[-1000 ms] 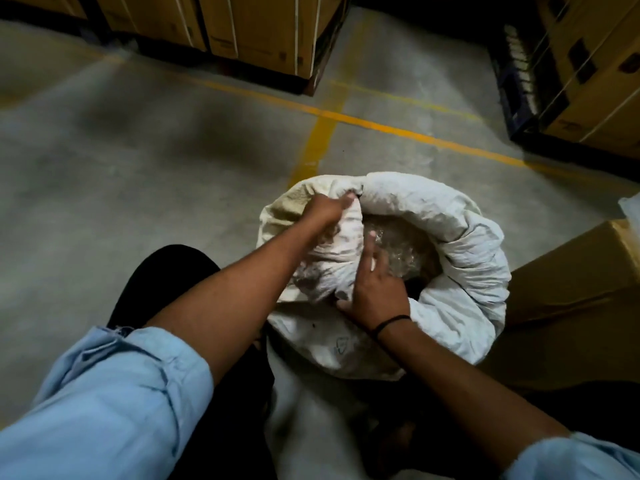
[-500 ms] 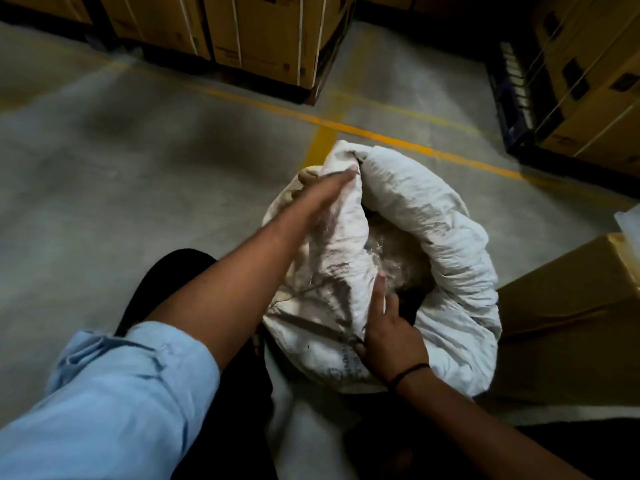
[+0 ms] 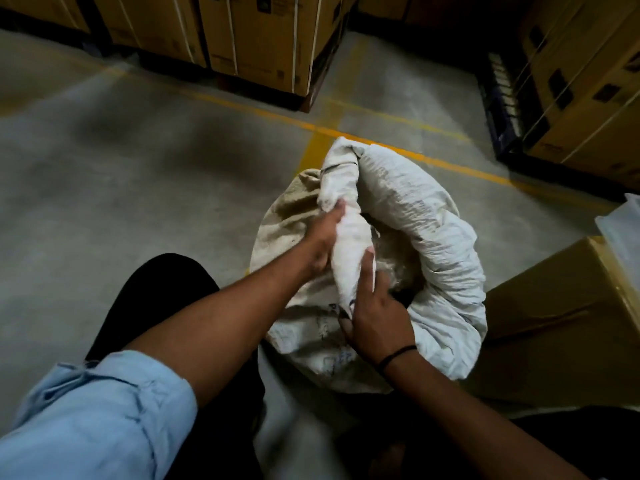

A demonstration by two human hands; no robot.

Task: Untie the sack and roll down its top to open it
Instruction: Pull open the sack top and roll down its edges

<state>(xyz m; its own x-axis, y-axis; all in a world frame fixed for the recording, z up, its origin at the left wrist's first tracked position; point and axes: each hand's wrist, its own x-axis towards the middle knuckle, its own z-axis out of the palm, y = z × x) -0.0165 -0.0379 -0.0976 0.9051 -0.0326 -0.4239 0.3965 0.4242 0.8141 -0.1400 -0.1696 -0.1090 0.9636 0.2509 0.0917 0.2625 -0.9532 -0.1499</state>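
Note:
A white woven sack (image 3: 426, 220) stands on the concrete floor in front of me, its mouth open and its right rim rolled into a thick cuff. The left side of the top is bunched into a raised fold. My left hand (image 3: 322, 242) grips that fold from the outside, thumb and fingers wrapped on the cloth. My right hand (image 3: 375, 308) holds the same fold from the inside at the near rim, its fingers lying along the cloth. Pale contents (image 3: 394, 258) show dimly inside the opening.
A brown cardboard box (image 3: 561, 317) stands against the sack's right side. Strapped cartons on pallets (image 3: 263, 46) line the back, more cartons (image 3: 581, 84) at the far right. Yellow lines (image 3: 322, 147) cross the grey floor. My dark-trousered knee (image 3: 162, 292) is left of the sack.
My left hand has slid down from the top of the raised fold to its middle and closed on it. My right hand has moved up along the fold's inner side.

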